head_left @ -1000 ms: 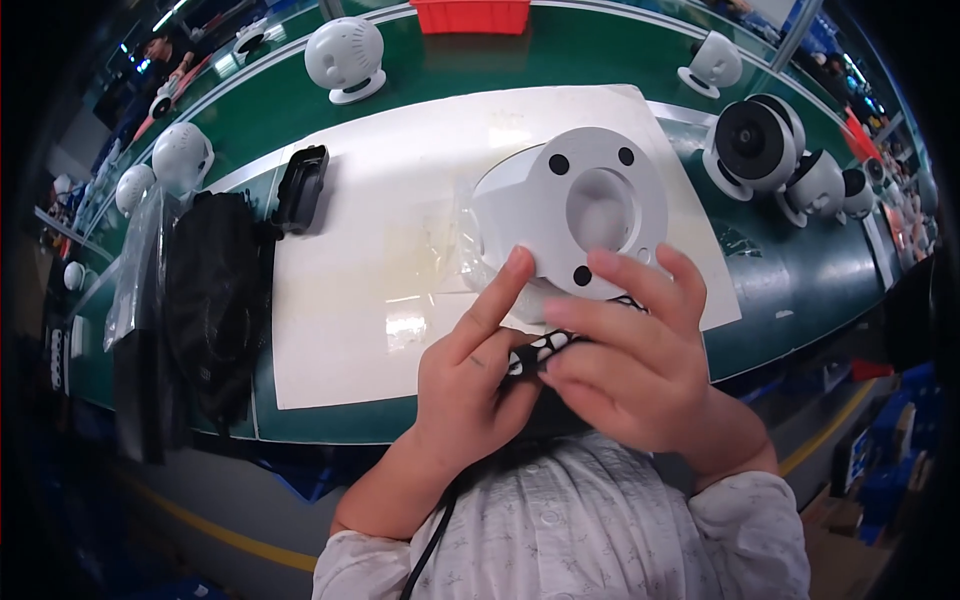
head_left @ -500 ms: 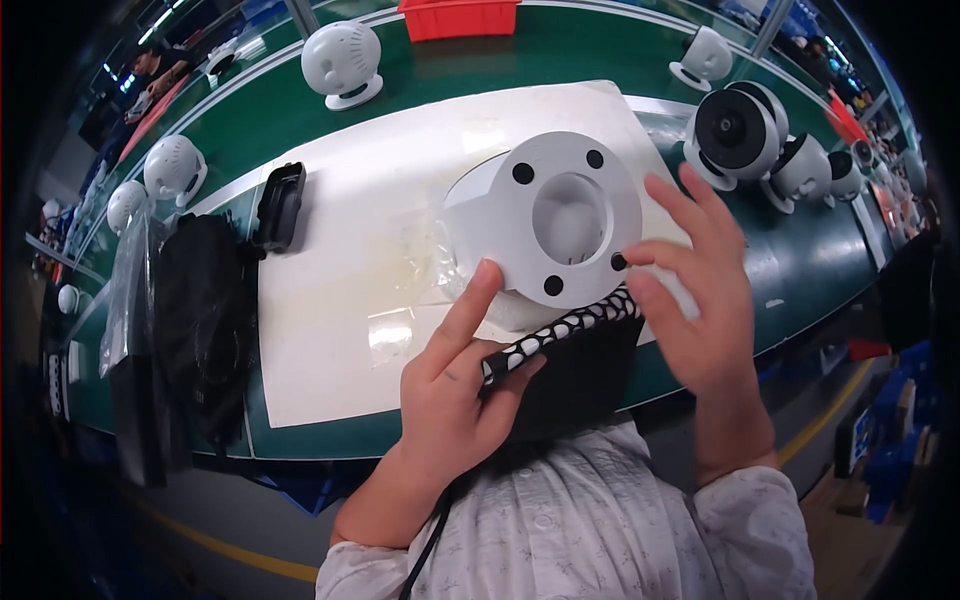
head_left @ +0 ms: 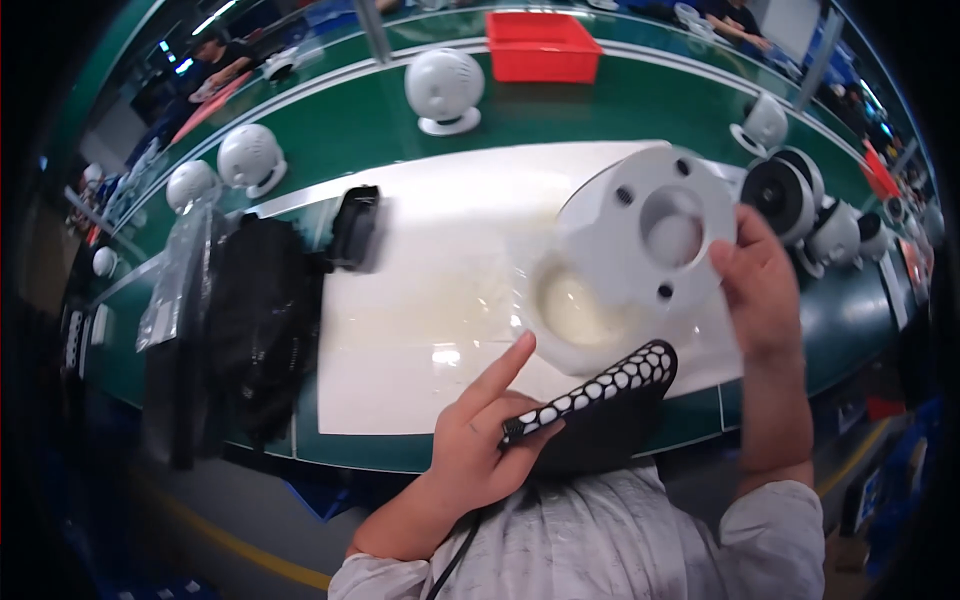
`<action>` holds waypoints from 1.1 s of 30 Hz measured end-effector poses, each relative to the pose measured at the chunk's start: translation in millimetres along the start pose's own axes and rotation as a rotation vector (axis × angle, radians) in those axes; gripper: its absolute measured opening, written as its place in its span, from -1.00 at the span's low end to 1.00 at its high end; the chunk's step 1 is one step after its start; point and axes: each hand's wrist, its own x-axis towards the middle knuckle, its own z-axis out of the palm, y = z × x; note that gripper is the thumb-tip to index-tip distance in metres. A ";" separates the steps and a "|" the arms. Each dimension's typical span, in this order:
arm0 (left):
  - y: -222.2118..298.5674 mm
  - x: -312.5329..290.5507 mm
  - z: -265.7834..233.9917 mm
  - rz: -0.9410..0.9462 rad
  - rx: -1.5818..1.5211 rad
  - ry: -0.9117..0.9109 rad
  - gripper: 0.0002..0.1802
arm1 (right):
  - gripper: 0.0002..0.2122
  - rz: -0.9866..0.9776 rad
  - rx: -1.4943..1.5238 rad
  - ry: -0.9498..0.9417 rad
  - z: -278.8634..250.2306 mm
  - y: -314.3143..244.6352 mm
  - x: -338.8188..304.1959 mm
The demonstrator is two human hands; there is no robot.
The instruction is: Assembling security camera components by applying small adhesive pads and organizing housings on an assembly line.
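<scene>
My right hand (head_left: 765, 290) is closed on the right rim of a white round device (head_left: 620, 255), its flat ring-shaped base turned up toward me. Round black pads dot that base around a central opening. The device is tilted above a translucent ring-shaped holder (head_left: 565, 355) on the white board (head_left: 400, 370). Lower down, my left hand (head_left: 480, 435) pinches a curled black sheet (head_left: 610, 385) covered with white round spots between thumb and fingers. The left index finger is stretched out toward the holder. The device is slightly blurred.
A black tray (head_left: 355, 228) lies at the board's left edge, beside a black bag (head_left: 262, 320) and clear plastic wrap (head_left: 180, 280). White round devices (head_left: 445, 88) stand along the green table's far side, with black-faced ones (head_left: 778, 197) at right. A red bin (head_left: 543, 48) sits farther back.
My right hand has moved from the pads to the base's rim and taken hold of it. The device has lifted and shifted right, uncovering the ring-shaped holder. The view has also shifted.
</scene>
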 end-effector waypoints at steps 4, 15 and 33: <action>-9.2 -13.6 -17.4 -0.052 -0.006 0.047 -0.78 | -0.85 -0.445 -1.072 0.169 -23.7 34.0 96.1; -10.9 -17.0 -20.1 -0.237 -0.168 -0.011 -0.76 | -0.84 0.051 -2.207 -0.004 -76.4 99.5 231.5; -7.6 9.7 -28.4 -0.224 -0.163 -0.212 -0.75 | -0.69 -0.038 -0.832 0.004 -24.5 112.4 182.8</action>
